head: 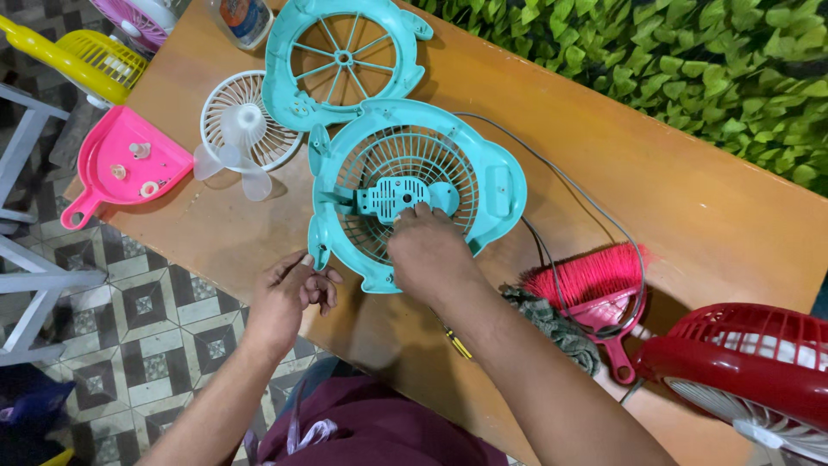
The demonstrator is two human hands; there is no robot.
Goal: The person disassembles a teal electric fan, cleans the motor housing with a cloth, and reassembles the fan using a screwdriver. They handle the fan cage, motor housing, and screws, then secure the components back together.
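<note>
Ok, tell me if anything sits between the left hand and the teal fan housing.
Nothing visible does. The left hand is at the teal fan housing's lower-left rim; the right hand rests on its grille.

On my wooden table (690, 216) lies a second turquoise grille (341, 60) with thin spokes, and beside it a white fan guard (246, 121) with a clear blade (237, 160). A pink dustpan (125, 164) holds small parts. At the right I see a pink brush (586, 276), a grey cable (595, 207) and a red fan (750, 362). A yellow fan (95, 60) is top left, green leaves (707, 60) behind.
</note>
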